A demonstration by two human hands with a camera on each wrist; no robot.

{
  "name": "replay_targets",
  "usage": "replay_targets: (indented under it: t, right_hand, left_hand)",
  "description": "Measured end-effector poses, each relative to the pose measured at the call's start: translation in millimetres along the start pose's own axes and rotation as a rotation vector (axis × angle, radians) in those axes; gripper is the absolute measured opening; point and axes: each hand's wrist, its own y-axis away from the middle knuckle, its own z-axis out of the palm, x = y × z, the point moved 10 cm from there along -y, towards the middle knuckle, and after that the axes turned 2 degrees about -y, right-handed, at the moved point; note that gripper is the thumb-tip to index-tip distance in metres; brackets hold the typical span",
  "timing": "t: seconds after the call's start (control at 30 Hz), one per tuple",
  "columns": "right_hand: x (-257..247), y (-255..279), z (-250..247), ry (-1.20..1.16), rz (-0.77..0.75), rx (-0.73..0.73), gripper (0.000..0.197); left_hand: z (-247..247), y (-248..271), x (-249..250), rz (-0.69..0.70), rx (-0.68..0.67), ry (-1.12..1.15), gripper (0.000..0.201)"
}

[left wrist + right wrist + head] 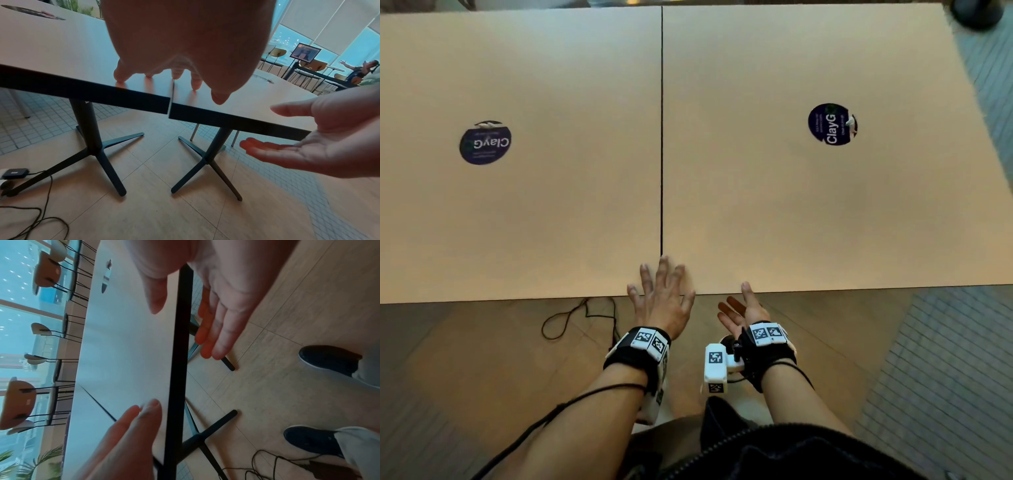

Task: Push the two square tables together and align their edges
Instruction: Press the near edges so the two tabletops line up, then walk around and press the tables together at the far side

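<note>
Two light square tables stand side by side, the left table [517,212] and the right table [825,219], with a thin dark seam [661,137] between them. Their near edges sit slightly offset at the seam [172,91]. My left hand [664,291] lies flat with spread fingers over the seam at the near edge, touching both tops. My right hand [739,306] is open at the right table's near edge [179,353], thumb [156,301] over the top and straight fingers [213,337] below it, not gripping.
Each tabletop bears a round dark sticker [485,144] [831,124]. Black cross-shaped bases [98,155] [207,160] stand under the tables. A black cable [571,318] loops on the floor by the left table. My shoes [329,360] are close behind; chairs [277,53] stand beyond.
</note>
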Motion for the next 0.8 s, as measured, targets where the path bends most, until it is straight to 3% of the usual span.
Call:
replay_targets:
  t: [0.07, 0.23, 0.4, 0.63, 0.8]
  right_hand:
    - [-13, 2, -15, -0.009, -0.006, 0.014, 0.064]
    - [-47, 6, -49, 0.002, -0.042, 0.062, 0.064]
    - [-83, 12, -88, 0.114, -0.124, 0.279, 0.078]
    - [-127, 16, -112, 0.143, -0.266, 0.386, 0.086]
    - [-167, 25, -112, 0.333, -0.367, 0.469, 0.067]
  left_hand:
    - [1, 2, 15, -0.003, 0.020, 0.014, 0.065]
    - [8, 10, 52, 0.027, 0.038, 0.042, 0.065]
    - [6, 13, 91, 0.106, 0.051, 0.073, 0.063]
    - [-14, -2, 125, 0.185, 0.057, 0.091, 0.063]
    - [-23, -16, 143, 0.223, 0.046, 0.076, 0.063]
